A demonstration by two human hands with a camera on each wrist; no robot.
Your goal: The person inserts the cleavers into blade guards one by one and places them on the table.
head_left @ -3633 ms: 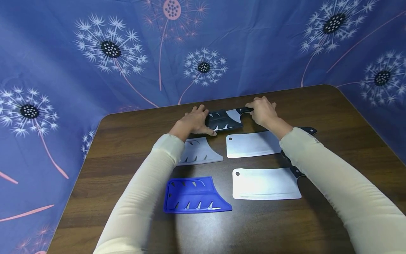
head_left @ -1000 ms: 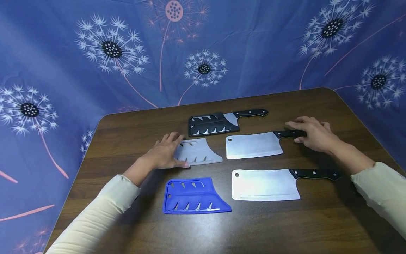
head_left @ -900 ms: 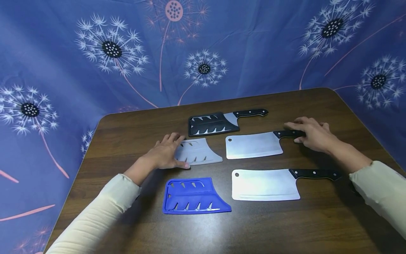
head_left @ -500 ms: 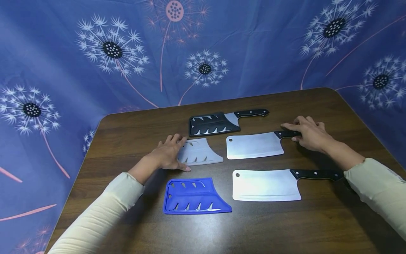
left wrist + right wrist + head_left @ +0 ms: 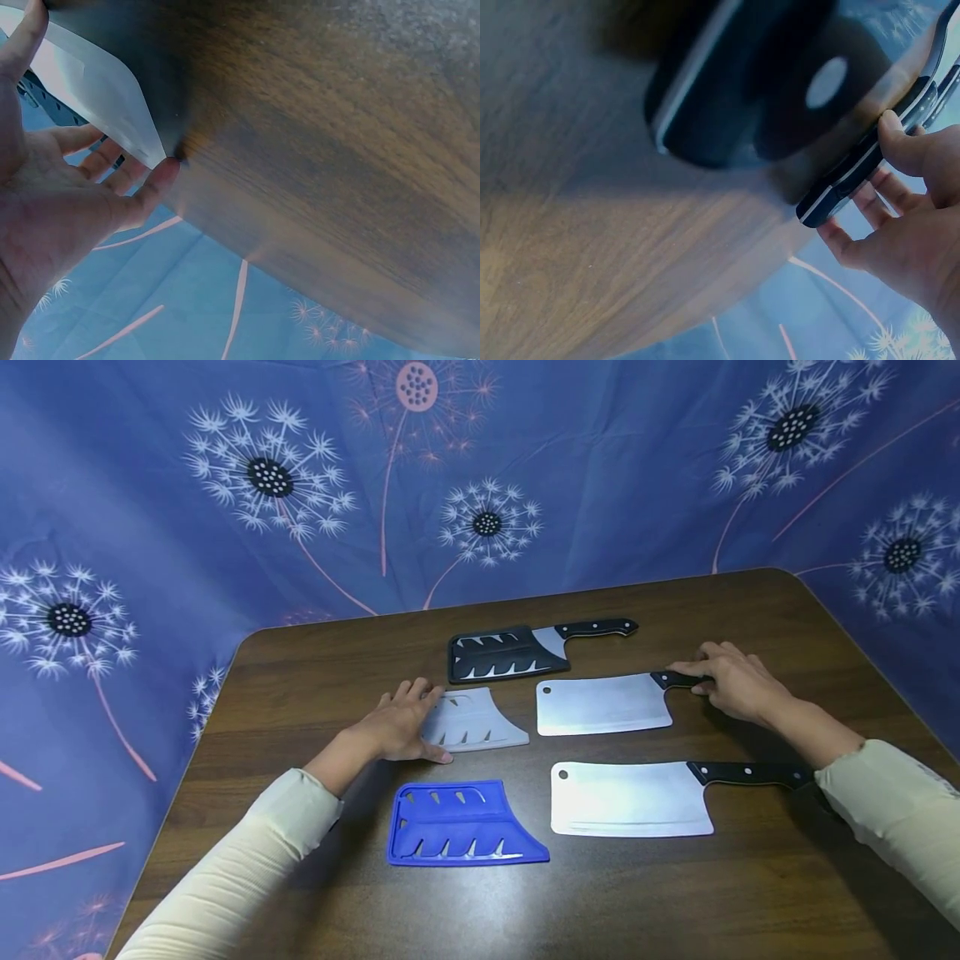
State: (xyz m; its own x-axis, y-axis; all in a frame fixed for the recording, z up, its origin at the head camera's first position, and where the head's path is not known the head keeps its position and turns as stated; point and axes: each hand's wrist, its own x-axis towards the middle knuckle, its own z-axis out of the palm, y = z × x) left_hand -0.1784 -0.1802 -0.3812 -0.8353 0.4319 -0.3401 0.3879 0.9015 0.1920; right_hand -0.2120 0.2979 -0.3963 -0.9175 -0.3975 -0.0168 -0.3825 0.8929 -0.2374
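In the head view my left hand (image 5: 401, 723) is around the left end of a whitish slotted blade guard (image 5: 480, 718), thumb at its near edge and fingers at its far edge. The left wrist view shows this guard (image 5: 97, 82) between thumb and fingers. My right hand (image 5: 738, 683) pinches the black handle of the middle cleaver (image 5: 600, 705), whose bare blade lies flat, pointing left. In the right wrist view the thumb lies on that handle (image 5: 847, 171), fingers on its other side. The handle's end is hidden in the head view.
Behind lies a cleaver (image 5: 592, 627) in a black guard (image 5: 506, 654). Nearer me are a blue guard (image 5: 457, 824) and a bare cleaver (image 5: 630, 799), its handle end under my right forearm. The brown table (image 5: 315, 660) meets a blue dandelion-print cloth (image 5: 585, 468).
Both hands left the black-guarded cleaver, which now lies farther left. My left hand came to the whitish guard, my right to the middle cleaver's handle, its fingers lately settling onto it.
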